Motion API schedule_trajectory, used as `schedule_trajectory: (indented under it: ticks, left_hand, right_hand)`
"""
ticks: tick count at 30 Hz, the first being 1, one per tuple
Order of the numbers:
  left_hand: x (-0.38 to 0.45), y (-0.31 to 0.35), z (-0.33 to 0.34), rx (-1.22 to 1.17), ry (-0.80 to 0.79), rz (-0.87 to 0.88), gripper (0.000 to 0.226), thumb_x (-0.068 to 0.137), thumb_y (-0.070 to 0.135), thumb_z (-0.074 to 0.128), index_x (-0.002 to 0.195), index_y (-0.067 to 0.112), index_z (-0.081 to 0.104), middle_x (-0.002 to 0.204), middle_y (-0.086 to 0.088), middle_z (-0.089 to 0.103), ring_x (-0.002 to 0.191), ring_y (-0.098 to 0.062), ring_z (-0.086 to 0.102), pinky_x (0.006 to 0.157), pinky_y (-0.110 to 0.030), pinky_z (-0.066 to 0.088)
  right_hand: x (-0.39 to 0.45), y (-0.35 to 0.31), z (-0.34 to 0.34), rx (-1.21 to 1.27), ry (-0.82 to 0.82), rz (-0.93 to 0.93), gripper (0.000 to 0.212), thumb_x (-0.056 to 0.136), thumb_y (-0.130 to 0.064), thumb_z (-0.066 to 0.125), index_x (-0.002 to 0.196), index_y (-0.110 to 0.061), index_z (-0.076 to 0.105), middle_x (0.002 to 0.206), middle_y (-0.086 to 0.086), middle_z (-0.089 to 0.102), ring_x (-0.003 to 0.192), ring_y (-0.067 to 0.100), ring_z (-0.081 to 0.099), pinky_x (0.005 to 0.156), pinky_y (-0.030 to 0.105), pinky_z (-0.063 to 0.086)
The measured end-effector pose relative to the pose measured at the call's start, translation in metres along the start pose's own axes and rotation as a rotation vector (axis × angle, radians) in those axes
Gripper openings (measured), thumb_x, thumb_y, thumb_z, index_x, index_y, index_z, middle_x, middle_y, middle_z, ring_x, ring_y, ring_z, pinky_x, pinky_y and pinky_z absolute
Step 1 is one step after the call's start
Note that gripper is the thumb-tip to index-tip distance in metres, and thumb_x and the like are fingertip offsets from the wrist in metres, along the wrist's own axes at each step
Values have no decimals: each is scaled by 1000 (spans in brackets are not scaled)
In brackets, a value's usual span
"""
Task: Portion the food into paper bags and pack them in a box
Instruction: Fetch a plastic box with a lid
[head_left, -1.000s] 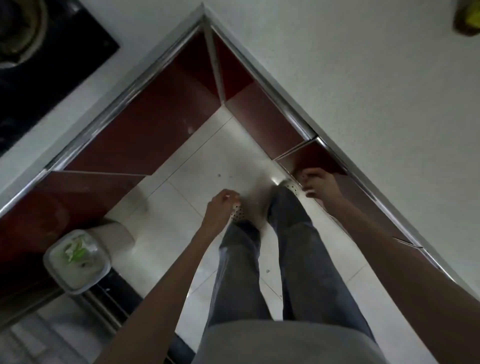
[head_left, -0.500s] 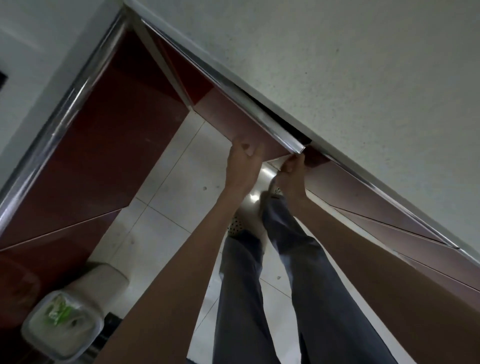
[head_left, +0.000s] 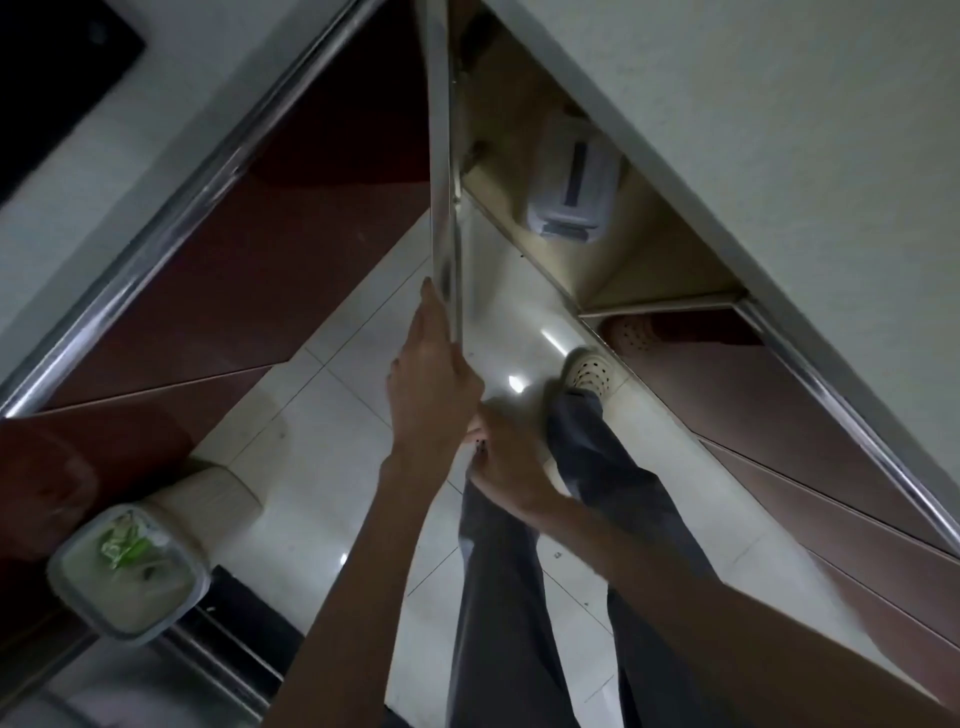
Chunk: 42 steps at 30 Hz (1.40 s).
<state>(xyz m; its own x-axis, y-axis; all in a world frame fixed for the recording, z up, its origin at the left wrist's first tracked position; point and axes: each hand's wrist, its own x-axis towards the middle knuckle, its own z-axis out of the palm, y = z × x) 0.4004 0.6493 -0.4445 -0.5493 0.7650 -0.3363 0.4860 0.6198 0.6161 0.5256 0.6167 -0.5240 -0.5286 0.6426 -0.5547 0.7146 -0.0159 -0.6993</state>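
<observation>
Hands come first, nearest the camera: the right hand (head_left: 506, 470) sits just below the lower end of the tall silver-edged cabinet door (head_left: 444, 171), its fingers curled, though whether they pinch the door's bottom corner or nothing cannot be told, since the left hand (head_left: 431, 384) covers them. The left hand lies along the door's near edge, fingers straight and together, fingertips pointing up the edge and pressing it.

The door stands swung out, edge-on to the camera, its long axis running up and away from both hands. Beyond the door, to its right, the beige cabinet interior (head_left: 644, 270) lies open under the pale speckled worktop (head_left: 779, 130). On its floor, well beyond the door's lower end, rests a white plastic lidded container with a grey handle (head_left: 574, 192), long axis pointing away and a little left. No paper bags or packing box show.

Judging by this, the container lies up and right of the fingers; the right hand is on its side of the door and better placed to reach in.
</observation>
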Motion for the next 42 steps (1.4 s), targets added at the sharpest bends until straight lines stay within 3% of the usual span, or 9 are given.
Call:
schedule_trajectory:
  ticks: [5, 10, 14, 20, 26, 29, 32, 35, 42]
  left_hand:
    - [15, -49, -32, 200, 239, 52, 78, 74, -20, 52, 146, 8, 37, 137, -13, 55, 113, -35, 57, 77, -42, 51]
    - [55, -97, -72, 341, 604, 3, 49, 82, 1, 47, 123, 20, 64, 109, -5, 70, 90, -36, 55, 65, -45, 46]
    - [65, -110, -64, 421, 820, 224, 57, 70, -15, 57, 114, 18, 70, 110, -8, 69, 99, -28, 60, 79, -41, 50]
    - [30, -106, 38, 49, 293, 147, 40, 78, -15, 58, 104, 10, 74, 95, -12, 69, 85, -27, 65, 73, -41, 56]
    - [55, -146, 135, -89, -3, -120, 35, 90, 4, 54, 113, 27, 67, 114, -2, 63, 76, -14, 63, 77, -23, 51]
    - [73, -170, 175, -58, -73, -137, 36, 91, 8, 53, 117, 30, 63, 116, 1, 62, 73, -8, 57, 71, -9, 38]
    - [85, -190, 205, -62, -103, -136, 37, 92, 7, 52, 118, 31, 62, 118, 4, 63, 87, -7, 58, 75, -11, 41]
    - [88, -207, 224, -85, -128, -155, 37, 93, 6, 50, 118, 30, 61, 124, 3, 64, 111, -13, 60, 92, -23, 48]
    - [80, -228, 235, -94, -147, -194, 36, 93, 8, 50, 117, 33, 62, 125, 12, 63, 114, -7, 59, 96, -22, 46]
  right_hand:
    - [67, -7, -24, 220, -207, 241, 37, 82, 10, 48, 102, -14, 70, 100, 5, 72, 85, 12, 67, 74, 29, 58]
    - [140, 20, -82, 422, -32, 574, 34, 91, 7, 38, 101, -7, 67, 77, 6, 67, 62, 14, 62, 53, 20, 52]
    - [179, 50, -105, 555, 117, 738, 24, 92, -4, 45, 77, -12, 62, 68, 5, 62, 53, 12, 56, 49, 19, 51]
    - [207, 72, -117, 648, 125, 732, 48, 78, 21, 28, 104, -1, 61, 77, 10, 59, 66, 17, 55, 64, 24, 50]
    - [271, 105, -111, 1015, 277, 726, 27, 91, 13, 27, 90, 2, 52, 87, 17, 52, 78, 20, 53, 65, 23, 53]
    - [306, 135, -99, 1069, 335, 693, 14, 98, -3, 39, 102, 2, 51, 87, 10, 51, 74, 13, 54, 62, 17, 52]
    - [335, 169, -94, 1053, 404, 660, 41, 94, -40, 54, 127, -17, 49, 112, -6, 50, 91, 0, 53, 81, 13, 40]
    - [360, 196, -96, 1121, 370, 670, 52, 93, -32, 56, 138, -12, 37, 125, -2, 46, 82, 0, 62, 69, 12, 48]
    - [376, 200, -103, 1469, 502, 682, 15, 91, -7, 48, 105, -3, 53, 110, 17, 54, 114, 31, 54, 101, 41, 45]
